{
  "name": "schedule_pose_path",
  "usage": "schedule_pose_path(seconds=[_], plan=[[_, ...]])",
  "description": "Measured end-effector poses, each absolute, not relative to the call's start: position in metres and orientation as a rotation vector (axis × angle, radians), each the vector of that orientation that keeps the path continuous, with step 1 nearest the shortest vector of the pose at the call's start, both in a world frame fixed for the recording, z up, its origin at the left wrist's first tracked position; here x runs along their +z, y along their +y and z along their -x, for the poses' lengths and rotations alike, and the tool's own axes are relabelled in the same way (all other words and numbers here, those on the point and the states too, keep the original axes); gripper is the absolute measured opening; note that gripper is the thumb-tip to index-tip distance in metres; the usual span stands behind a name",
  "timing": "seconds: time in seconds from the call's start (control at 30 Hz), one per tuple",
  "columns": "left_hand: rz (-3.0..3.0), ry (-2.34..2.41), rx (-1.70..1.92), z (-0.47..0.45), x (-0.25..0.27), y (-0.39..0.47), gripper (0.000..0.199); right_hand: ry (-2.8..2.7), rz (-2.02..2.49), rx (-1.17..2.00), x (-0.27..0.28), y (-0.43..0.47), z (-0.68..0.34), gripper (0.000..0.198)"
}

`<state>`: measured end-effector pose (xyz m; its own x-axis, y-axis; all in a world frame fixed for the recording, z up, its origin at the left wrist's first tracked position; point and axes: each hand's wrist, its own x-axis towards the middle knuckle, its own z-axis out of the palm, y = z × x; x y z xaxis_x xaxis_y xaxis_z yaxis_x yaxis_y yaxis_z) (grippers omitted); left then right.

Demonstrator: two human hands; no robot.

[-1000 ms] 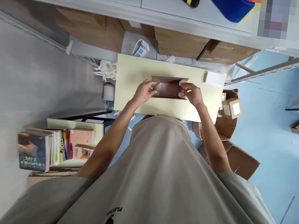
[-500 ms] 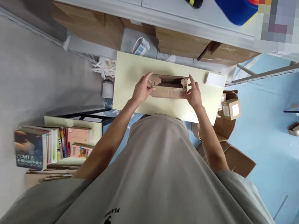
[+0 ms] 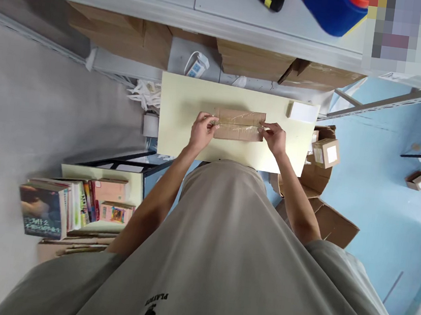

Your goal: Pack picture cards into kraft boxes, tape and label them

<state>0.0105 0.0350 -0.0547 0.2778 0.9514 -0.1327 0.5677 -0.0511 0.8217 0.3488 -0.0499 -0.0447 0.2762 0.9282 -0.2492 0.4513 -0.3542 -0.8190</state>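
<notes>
- Though closed across the top, probably light to lift: just a cardboard box (image 3: 232, 133), lying on the pale yellow table (image 3: 182, 141), between left hand (image 3: 202, 131) and right hand (image 3: 274, 140). Agree?
- Can't be sure about weight, with contents hidden. Likely stiff at the edges, springier across the top flaps (image 3: 234, 115).
- Slippery anywhere?
- Perhaps on the clear tape (image 3: 247, 115), shiny on either side of the seam (image 3: 239, 125). Better to grip on bare cardboard.
- And the hold now?
- Apparently pinching by the seam, with thumb and fingertips close together, at the left end with the left hand, at the right end with the right. Impossible to tell how hard.
- Where best to take hold?
- By both short ends, evenly, for firm support. Avoid leaning on the middle, likely to sag inward. Hardly fragile as a carton, but crushable at the corners.
</notes>
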Motion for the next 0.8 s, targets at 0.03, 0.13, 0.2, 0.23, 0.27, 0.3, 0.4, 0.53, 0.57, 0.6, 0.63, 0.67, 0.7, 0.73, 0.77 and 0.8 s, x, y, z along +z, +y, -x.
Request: schedule_pose_path(seconds=[0.03, 0.13, 0.2, 0.23, 0.27, 0.3, 0.4, 0.53, 0.57, 0.6, 0.63, 0.67, 0.7, 0.73, 0.77, 0.8], plan=[[-1.732, 1.375, 0.590, -0.012, -0.054, 0.035, 0.020, -1.224, 1.923, 0.974, -0.044, -0.054, -0.351, 0.055], [-1.734, 1.328, 0.574, -0.015, -0.056, 0.035, 0.019, -1.190, 1.941, 0.969, -0.043, -0.067, -0.354, 0.054], [-1.717, 1.321, 0.552, -0.016, -0.060, 0.034, 0.019, -1.166, 1.965, 0.983, -0.044, -0.073, -0.353, 0.052], [-1.704, 1.327, 0.541, -0.016, -0.061, 0.033, 0.019, -1.148, 1.969, 0.989, -0.044, -0.076, -0.352, 0.051], [-1.689, 1.338, 0.532, -0.016, -0.063, 0.032, 0.018, -1.126, 1.967, 0.994, -0.045, -0.078, -0.350, 0.050], [-1.670, 1.350, 0.527, -0.015, -0.064, 0.031, 0.017, -1.105, 1.960, 1.002, -0.046, -0.079, -0.349, 0.049], [-1.589, 1.371, 0.515, -0.013, -0.064, 0.028, 0.019, -1.066, 1.934, 1.035, -0.046, -0.081, -0.345, 0.048], [-1.457, 1.389, 0.482, -0.014, -0.062, 0.028, 0.025, -1.030, 1.935, 1.074, -0.044, -0.079, -0.344, 0.049], [-1.421, 1.392, 0.480, -0.014, -0.062, 0.029, 0.028, -1.018, 1.934, 1.077, -0.044, -0.078, -0.345, 0.049], [-1.385, 1.394, 0.482, -0.014, -0.062, 0.030, 0.031, -1.006, 1.930, 1.082, -0.044, -0.077, -0.345, 0.050], [-1.351, 1.393, 0.484, -0.014, -0.062, 0.031, 0.033, -0.994, 1.923, 1.089, -0.045, -0.076, -0.346, 0.051], [-1.324, 1.392, 0.484, -0.014, -0.062, 0.032, 0.034, -0.983, 1.917, 1.098, -0.045, -0.075, -0.346, 0.052], [-1.304, 1.390, 0.480, -0.014, -0.062, 0.033, 0.034, -0.974, 1.910, 1.109, -0.045, -0.074, -0.346, 0.054], [-1.293, 1.385, 0.471, -0.014, -0.061, 0.034, 0.033, -0.968, 1.901, 1.120, -0.045, -0.074, -0.347, 0.056], [-1.290, 1.379, 0.460, -0.014, -0.060, 0.035, 0.031, -0.967, 1.889, 1.128, -0.045, -0.074, -0.347, 0.058], [-1.299, 1.372, 0.446, -0.013, -0.058, 0.036, 0.029, -0.974, 1.875, 1.135, -0.045, -0.075, -0.347, 0.060]])
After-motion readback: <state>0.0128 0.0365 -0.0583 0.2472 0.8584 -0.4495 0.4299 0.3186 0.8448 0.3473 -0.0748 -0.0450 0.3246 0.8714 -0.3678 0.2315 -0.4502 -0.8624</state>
